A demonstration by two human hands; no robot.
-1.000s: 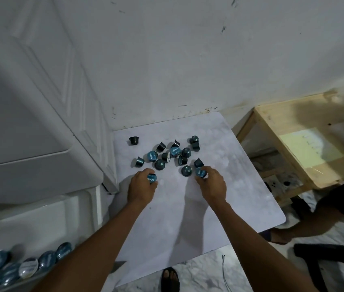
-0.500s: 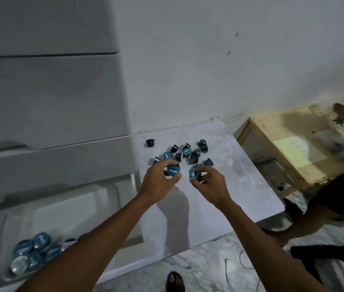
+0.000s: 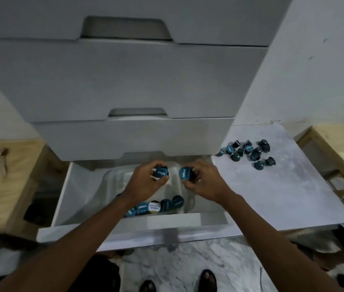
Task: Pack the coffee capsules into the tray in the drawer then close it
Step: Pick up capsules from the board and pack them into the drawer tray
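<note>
Hands meet over the open drawer in the centre of the head view, each curled around capsules. The left hand pinches a blue coffee capsule with its printed foil lid turned toward the camera, and the right hand grips another capsule the same way; a second dark capsule seems to sit behind it in the same grip, though blur makes that hard to confirm. Both hands hover above the clear plastic tray lying inside the drawer. Along the tray's lower edge in the frame, a row of packed capsules lies lid-up, partly hidden by the left forearm. At the right of the frame, the pale marbled worktop carries a loose cluster of capsules near its upper left corner, well apart from the hands. Closed drawer fronts stack above the open one.
</note>
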